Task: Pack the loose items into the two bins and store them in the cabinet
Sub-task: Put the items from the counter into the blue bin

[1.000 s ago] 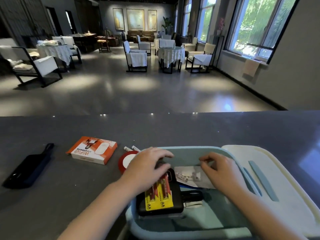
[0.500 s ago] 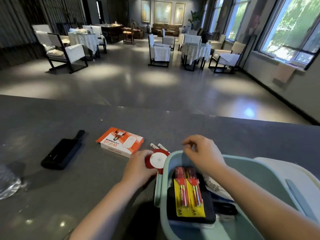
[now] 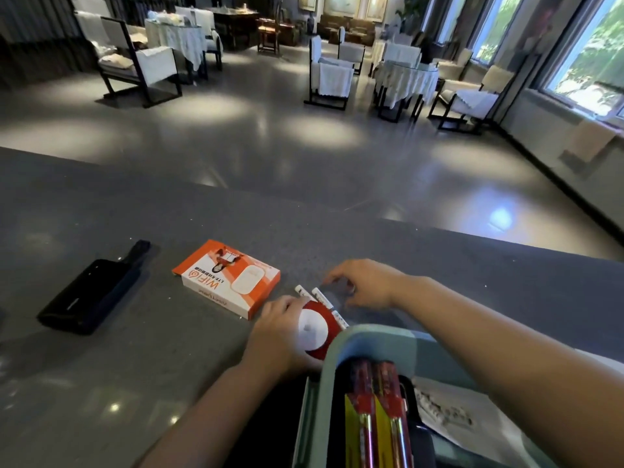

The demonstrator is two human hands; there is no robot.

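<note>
Now left hand (image 3: pixel 280 336) grips red-white disc (image 3: pixel 314 329); right hand (image 3: pixel 366 283) hovers, fingers loosely curled, empty.

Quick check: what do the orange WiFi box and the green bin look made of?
Orange WiFi box: likely printed cardboard with a slight sheen, judging by crisp folded edges and printed graphics. Green bin: looks like moulded plastic, matte pale green, with a thick rounded rim.

A polished grey floor (image 3: pixel 270 136) with pools of reflected light spreads beyond the dark speckled tabletop (image 3: pixel 101 349). Past the floor stand round tables under white cloths (image 3: pixel 407 81) and dark-framed chairs with white covers (image 3: pixel 135 62). To the right of these tables, large windows (image 3: pixel 587 55) show green foliage. Framed pictures (image 3: pixel 344 3) hang on the far wall.
</note>
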